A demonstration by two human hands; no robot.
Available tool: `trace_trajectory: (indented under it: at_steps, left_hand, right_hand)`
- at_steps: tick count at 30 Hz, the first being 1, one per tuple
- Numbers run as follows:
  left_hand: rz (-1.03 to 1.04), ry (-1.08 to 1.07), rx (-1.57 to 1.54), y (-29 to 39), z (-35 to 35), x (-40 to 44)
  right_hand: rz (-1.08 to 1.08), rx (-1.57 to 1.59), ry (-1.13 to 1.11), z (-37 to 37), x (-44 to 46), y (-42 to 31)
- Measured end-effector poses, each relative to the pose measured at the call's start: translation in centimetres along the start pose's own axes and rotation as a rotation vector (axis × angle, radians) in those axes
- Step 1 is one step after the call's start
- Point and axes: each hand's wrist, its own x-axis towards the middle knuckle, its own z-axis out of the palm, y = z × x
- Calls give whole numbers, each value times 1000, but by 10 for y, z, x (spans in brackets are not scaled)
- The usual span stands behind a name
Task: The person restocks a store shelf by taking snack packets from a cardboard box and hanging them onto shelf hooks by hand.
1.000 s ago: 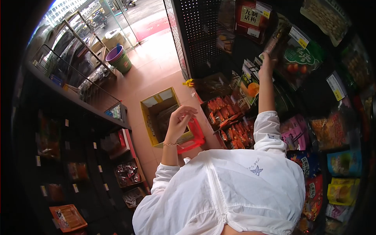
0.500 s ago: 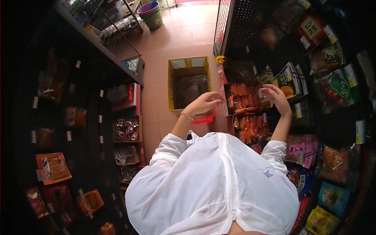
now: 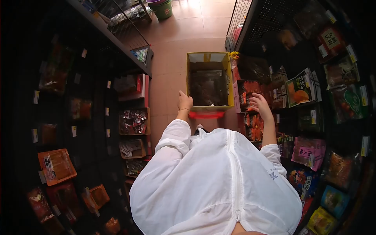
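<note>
My left hand (image 3: 185, 101) is beside the near left corner of a yellow cardboard box (image 3: 190, 82), its fingers partly stretched and holding nothing that I can see. Dark, clear-wrapped packets (image 3: 209, 87) lie inside the box, which rests on a red stool or stand (image 3: 206, 115). To the right, my right hand (image 3: 261, 106) hovers with its fingers apart, over or near orange-red snack packets (image 3: 250, 88) in an open display box. Nothing shows in its grasp. Whether it touches the packets I cannot tell.
Dark shelving with hanging snack bags stands on both sides, including a dried mango bag (image 3: 299, 88) and an orange tray pack (image 3: 58, 166). Boxes of small packets (image 3: 134, 121) line the left. A green bucket (image 3: 162, 9) stands far ahead on the tiled floor (image 3: 168, 51).
My left hand has moved from the box's near right side to its near left corner. My right hand has come slightly lower and inward. The whole view has shifted, with the box now further right.
</note>
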Motion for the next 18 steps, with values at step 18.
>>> trace_trajectory:
  at_steps: [18]
  left_hand:
    - [-130,-247,10,10,-11,2]
  right_hand:
    - [-106,-660,293,107,59,103]
